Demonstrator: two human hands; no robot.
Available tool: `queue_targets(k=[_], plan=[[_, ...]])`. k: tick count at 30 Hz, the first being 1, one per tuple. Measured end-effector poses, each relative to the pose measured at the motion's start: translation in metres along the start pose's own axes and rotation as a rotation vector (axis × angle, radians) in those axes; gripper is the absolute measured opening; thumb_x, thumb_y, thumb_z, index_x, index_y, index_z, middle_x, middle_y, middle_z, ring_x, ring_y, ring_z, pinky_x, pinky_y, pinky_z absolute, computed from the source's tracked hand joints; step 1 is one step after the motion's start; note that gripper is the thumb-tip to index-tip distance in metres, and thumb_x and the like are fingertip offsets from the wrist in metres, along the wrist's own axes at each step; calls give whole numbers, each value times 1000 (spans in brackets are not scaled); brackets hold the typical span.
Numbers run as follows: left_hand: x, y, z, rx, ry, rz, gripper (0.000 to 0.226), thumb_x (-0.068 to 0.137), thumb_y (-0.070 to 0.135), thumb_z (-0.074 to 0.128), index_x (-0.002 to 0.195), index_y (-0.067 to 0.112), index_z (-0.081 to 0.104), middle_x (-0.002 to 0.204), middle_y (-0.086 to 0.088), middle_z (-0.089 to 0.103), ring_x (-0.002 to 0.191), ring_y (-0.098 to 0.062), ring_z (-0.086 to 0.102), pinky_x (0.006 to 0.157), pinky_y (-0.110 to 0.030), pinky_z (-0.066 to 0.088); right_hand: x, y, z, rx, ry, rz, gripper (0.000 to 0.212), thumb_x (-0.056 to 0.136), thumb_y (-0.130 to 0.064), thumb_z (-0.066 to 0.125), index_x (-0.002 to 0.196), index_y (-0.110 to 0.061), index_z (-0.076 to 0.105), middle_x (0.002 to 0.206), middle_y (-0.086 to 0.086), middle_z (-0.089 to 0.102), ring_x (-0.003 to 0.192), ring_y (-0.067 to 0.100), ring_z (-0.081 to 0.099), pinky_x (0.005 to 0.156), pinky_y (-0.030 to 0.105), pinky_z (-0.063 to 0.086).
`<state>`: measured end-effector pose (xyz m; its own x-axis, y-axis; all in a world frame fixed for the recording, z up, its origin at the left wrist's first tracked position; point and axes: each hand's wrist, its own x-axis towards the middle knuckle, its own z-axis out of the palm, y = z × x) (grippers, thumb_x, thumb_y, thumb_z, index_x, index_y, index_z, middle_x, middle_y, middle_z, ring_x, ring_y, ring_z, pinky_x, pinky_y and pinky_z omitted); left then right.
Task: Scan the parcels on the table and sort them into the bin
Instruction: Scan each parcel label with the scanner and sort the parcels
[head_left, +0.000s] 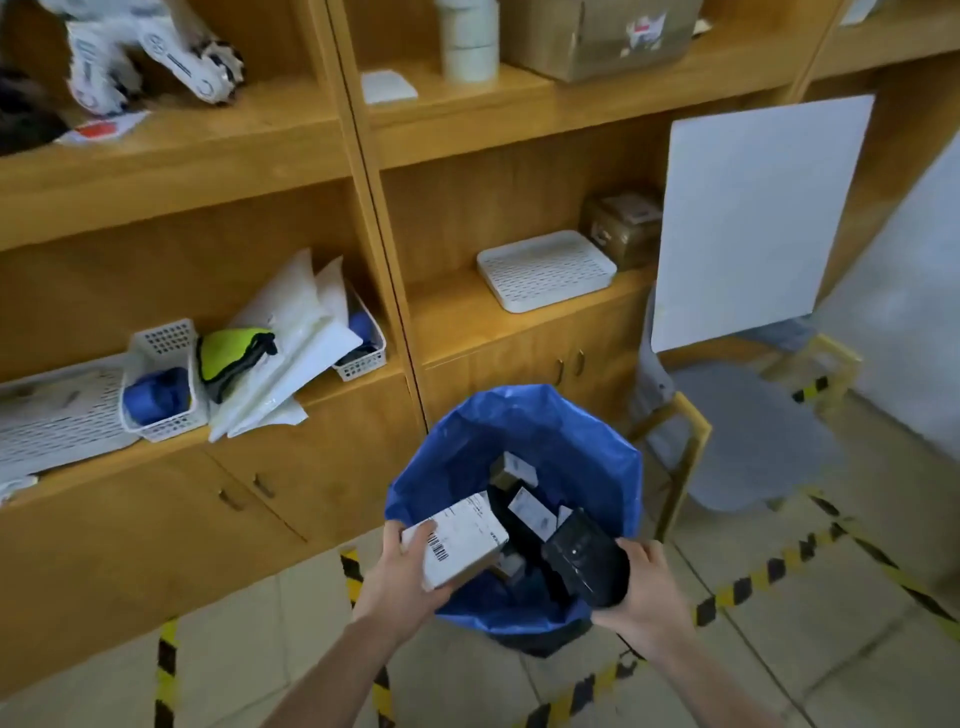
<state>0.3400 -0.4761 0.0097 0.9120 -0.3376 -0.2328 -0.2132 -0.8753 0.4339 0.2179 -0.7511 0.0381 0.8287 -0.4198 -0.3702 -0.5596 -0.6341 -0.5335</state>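
Observation:
My left hand grips a white parcel box with a barcode label, held over the near left rim of the bin. The bin is lined with a blue bag and stands on the floor in front of the cabinet. Several small parcels with white labels lie inside it. My right hand holds a black handheld scanner over the bin's near right rim, its head pointing toward the box.
A wooden shelf unit with cupboard doors stands behind the bin, holding white baskets, plastic bags and a white tray. A chair with a white board leaning on it is to the right. Black-yellow tape marks the tiled floor.

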Motion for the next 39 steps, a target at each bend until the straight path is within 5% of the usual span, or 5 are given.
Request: queue_targets(k=[8, 13, 26, 35, 39], plan=[[83, -3, 28, -17, -115, 76, 81, 74, 60, 68, 140, 27, 36, 122, 1, 28, 110, -22, 49, 82, -29, 49, 61, -5, 15, 68, 12, 118, 82, 57, -27, 81, 131, -19, 46, 114, -8, 33, 95, 12, 47, 75, 26, 46], [147, -15, 53, 20, -216, 184, 79, 74, 56, 73, 139, 23, 40, 121, 0, 31, 111, -20, 50, 80, -27, 49, 106, -15, 45, 150, 20, 255, 92, 51, -36, 78, 135, -19, 45, 123, -4, 38, 113, 21, 48, 92, 41, 48], [281, -68, 184, -34, -458, 299, 82, 65, 24, 77, 138, 24, 40, 115, 3, 25, 105, -21, 45, 82, -35, 53, 228, 11, 165, 298, 126, 591, 78, 59, -32, 83, 128, -24, 47, 127, -7, 37, 107, 23, 54, 93, 52, 45], [318, -92, 277, 37, -611, 400, 99, 68, 18, 84, 147, 31, 26, 127, 2, 23, 110, -16, 44, 91, -34, 52, 267, 62, 240, 298, 107, 732, 82, 62, -28, 81, 134, -22, 43, 131, -4, 36, 112, 23, 52, 100, 54, 41], [330, -99, 291, 98, -749, 442, 120, 67, 22, 88, 153, 34, 5, 150, 7, -2, 132, -9, 20, 111, -30, 31, 266, 71, 251, 285, 76, 767, 84, 61, -28, 83, 134, -21, 43, 133, -3, 35, 114, 23, 51, 99, 53, 42]])
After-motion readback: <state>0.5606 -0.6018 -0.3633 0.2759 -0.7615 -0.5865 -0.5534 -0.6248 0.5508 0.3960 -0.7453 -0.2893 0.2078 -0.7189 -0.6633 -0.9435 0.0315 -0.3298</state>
